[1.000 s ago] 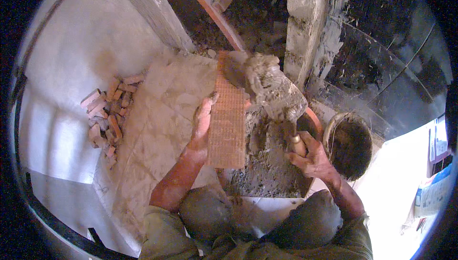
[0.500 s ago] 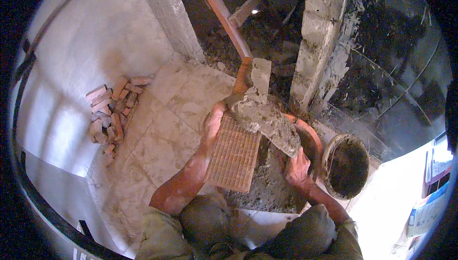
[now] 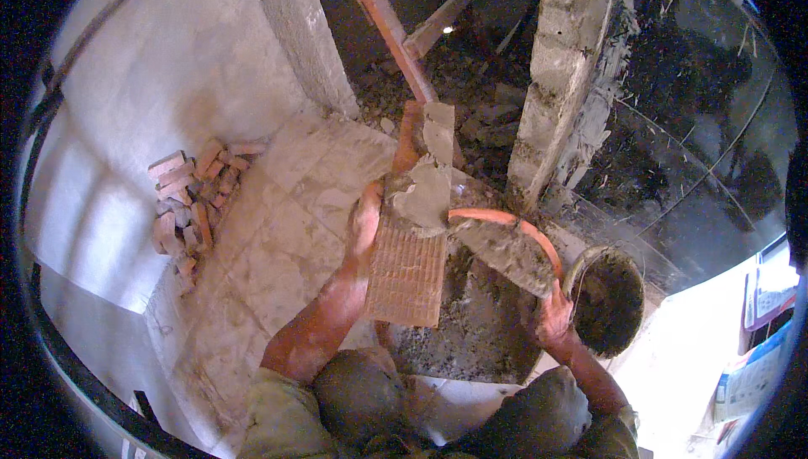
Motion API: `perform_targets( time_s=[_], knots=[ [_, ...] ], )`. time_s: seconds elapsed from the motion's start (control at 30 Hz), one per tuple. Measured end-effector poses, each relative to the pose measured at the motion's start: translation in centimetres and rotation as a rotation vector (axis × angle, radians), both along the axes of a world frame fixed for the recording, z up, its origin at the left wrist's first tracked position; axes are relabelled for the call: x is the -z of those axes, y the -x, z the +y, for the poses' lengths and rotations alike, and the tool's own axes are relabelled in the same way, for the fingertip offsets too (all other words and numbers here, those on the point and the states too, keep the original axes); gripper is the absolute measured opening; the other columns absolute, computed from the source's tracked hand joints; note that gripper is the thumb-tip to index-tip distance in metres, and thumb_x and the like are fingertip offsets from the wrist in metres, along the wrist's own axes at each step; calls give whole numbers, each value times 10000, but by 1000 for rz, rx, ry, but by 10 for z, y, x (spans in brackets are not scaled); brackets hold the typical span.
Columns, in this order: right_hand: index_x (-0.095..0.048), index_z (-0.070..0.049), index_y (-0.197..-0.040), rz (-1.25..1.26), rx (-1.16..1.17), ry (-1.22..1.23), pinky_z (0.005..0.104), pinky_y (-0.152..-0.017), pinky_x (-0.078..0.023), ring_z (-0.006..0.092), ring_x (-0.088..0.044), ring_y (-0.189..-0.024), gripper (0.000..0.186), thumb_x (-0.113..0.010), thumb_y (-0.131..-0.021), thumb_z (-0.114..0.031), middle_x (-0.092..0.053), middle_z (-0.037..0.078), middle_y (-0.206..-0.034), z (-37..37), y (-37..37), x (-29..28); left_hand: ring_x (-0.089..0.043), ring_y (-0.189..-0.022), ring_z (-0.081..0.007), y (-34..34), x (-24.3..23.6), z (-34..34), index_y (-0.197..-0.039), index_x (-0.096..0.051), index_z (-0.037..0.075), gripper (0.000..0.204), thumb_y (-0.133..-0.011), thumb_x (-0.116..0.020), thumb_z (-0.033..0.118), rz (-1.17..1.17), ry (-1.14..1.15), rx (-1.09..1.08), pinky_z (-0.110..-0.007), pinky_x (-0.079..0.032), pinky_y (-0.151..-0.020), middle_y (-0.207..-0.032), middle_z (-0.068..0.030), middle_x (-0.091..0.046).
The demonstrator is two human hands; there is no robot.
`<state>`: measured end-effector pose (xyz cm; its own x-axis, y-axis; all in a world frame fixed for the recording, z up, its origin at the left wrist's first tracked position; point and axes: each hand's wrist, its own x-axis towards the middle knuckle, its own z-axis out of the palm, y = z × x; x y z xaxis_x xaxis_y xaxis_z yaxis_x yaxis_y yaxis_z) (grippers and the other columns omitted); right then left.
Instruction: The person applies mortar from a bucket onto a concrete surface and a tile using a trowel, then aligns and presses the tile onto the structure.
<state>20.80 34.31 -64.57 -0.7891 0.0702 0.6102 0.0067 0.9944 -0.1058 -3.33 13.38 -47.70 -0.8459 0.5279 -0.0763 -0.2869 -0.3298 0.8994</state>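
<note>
My left hand (image 3: 369, 206) grips the left edge of a ribbed terracotta tile (image 3: 404, 278), held tilted above a mortar basin. Wet grey mortar (image 3: 423, 194) lies in a patch over the tile's far part. In my right hand (image 3: 554, 318) is a trowel (image 3: 505, 253), its blade coated with mortar, close to the tile's right side. The handle is mostly hidden within my closed fingers. Beneath the trowel, the basin's orange rim (image 3: 543, 240) curves around more grey mortar (image 3: 471, 333).
A bucket (image 3: 604, 299) with dark contents stands right of the basin. Broken bricks (image 3: 194, 194) are heaped by the left wall. Ahead are a rough concrete post (image 3: 551, 63), rubble (image 3: 488, 118) and a slanting orange-brown bar (image 3: 383, 17). Dusty floor tiles (image 3: 286, 206) spread to the left.
The trowel has moved right and toward me, off the tile and over the basin, uncovering the mortar patch. My left hand and the tile have shifted slightly left.
</note>
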Motion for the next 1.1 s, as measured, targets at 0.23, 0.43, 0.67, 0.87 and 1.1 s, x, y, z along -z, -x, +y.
perform_targets(
  time_s=[0.23,0.43,0.67,0.87,1.1],
  knots=[
    [-466,-20,-1048,-98,-63,194,435,-506,-489,380,-589,-616,362,-667,-749,-58,-551,180,-838,20,39,-124,-604,-744,-152,-12,-5,6,-1037,-597,70,393,-914,-433,406,-30,155,-20,-331,-507,-666,-890,-50,-620],
    [-512,-46,-967,-254,-249,11,411,-551,-484,342,-603,-705,370,-724,-666,-80,-538,133,-907,37,43,-173,-619,-760,-165,-12,15,6,-1065,-594,38,393,-920,-429,364,-44,-102,26,-335,-517,-661,-934,-60,-633],
    [-515,-48,-1046,-269,-234,-54,470,-675,-453,331,-587,-848,467,-739,-644,-125,-539,142,-1024,28,27,-146,-633,-776,-179,-14,2,3,-1093,-583,25,403,-926,-433,360,-68,25,13,-336,-534,-678,-944,-72,-635],
    [-520,-27,-1107,-274,-318,55,467,-642,-452,338,-596,-830,533,-746,-638,-139,-540,171,-1027,21,23,-117,-632,-816,-192,1,27,-7,-1163,-538,23,501,-934,-440,457,199,69,32,-344,-541,-702,-1016,-89,-621],
    [-534,1,-1026,-238,-182,-97,513,-774,-485,391,-547,-999,454,-633,-609,-149,-509,224,-1093,1,4,-49,-610,-897,-202,-6,10,1,-1161,-526,29,440,-956,-434,407,-137,72,-59,-353,-528,-775,-1034,-86,-601]
  ],
)
